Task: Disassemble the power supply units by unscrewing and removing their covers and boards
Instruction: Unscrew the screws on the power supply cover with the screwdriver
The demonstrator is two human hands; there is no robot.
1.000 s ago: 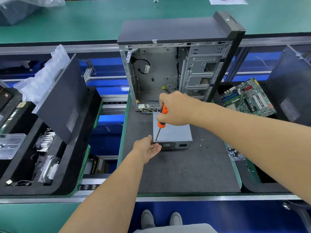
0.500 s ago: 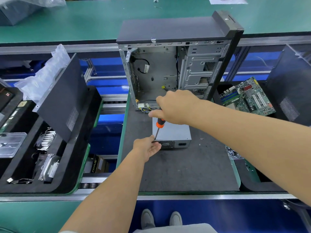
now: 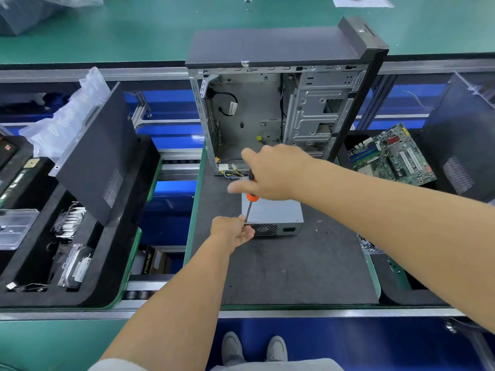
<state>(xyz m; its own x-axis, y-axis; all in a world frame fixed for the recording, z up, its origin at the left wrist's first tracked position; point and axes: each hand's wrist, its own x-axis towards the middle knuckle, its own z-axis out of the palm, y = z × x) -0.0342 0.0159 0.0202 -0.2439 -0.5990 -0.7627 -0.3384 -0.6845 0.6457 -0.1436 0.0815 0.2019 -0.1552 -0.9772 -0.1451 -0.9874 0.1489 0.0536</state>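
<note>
Open case (image 3: 267, 108) (motherboard (image 3: 392, 156) right) behind

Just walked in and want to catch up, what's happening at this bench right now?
A person is taking apart a grey power supply unit on the dark mat. The right hand grips an orange-handled screwdriver, its tip down at the unit's near left corner. The left hand is at that corner, by the tip. The cover is still on. An opened computer case stands behind.
</note>
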